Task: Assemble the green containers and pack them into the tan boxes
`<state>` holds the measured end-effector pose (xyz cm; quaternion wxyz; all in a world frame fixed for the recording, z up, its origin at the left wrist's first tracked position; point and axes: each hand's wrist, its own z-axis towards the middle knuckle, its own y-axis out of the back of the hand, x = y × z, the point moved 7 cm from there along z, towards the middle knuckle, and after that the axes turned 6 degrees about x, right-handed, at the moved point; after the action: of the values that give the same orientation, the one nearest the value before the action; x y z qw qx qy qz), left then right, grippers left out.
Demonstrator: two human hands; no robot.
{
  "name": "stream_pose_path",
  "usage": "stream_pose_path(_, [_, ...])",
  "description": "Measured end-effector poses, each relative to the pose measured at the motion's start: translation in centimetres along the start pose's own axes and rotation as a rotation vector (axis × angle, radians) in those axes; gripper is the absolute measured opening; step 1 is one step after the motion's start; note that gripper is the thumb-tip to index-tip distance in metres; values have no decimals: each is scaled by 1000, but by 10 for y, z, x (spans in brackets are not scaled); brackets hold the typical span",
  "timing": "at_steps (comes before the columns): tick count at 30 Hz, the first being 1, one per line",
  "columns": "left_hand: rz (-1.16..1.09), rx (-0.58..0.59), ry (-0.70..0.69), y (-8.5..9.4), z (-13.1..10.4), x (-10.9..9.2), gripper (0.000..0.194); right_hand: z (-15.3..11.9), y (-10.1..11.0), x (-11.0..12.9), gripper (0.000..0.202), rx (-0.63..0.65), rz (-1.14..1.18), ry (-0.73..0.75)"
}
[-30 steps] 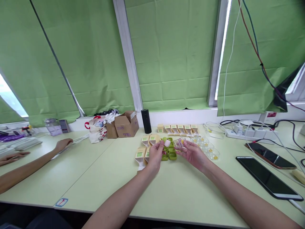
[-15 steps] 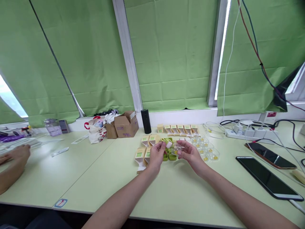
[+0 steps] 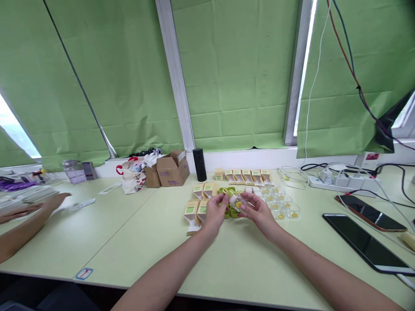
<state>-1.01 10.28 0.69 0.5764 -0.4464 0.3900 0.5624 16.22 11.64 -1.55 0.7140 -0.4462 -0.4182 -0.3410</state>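
My right hand [image 3: 260,214] is closed around a small clear bottle [image 3: 239,203] with a yellow print, tilted with its mouth to the left. My left hand [image 3: 215,212] pinches a white cap [image 3: 232,198] with a yellow loop [image 3: 225,191] at the bottle's mouth. Whether the cap is screwed on, I cannot tell. Under and behind my hands lie olive-green cup-like pieces [image 3: 234,213], partly hidden. Several more clear bottles [image 3: 281,203] with yellow prints stand to the right. White caps [image 3: 256,190] lie just behind my right hand.
Open small cartons [image 3: 192,211] stand left of my hands, with a row of cartons [image 3: 248,177] behind. Farther back are a black cylinder [image 3: 199,165] and a cardboard box [image 3: 173,170]. Phones [image 3: 359,242] and a power strip [image 3: 343,183] lie right. A co-worker's arm [image 3: 29,224] reaches in left.
The cap and the bottle, apart before, are now together at the bottle's mouth. The bottle has tilted toward my left hand. The co-worker's hand has moved right.
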Motion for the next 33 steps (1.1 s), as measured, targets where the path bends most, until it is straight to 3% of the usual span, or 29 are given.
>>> stream_pose_path(33, [23,3,-41,-1,2,5,57,0,1,-2,62,41,-30,32])
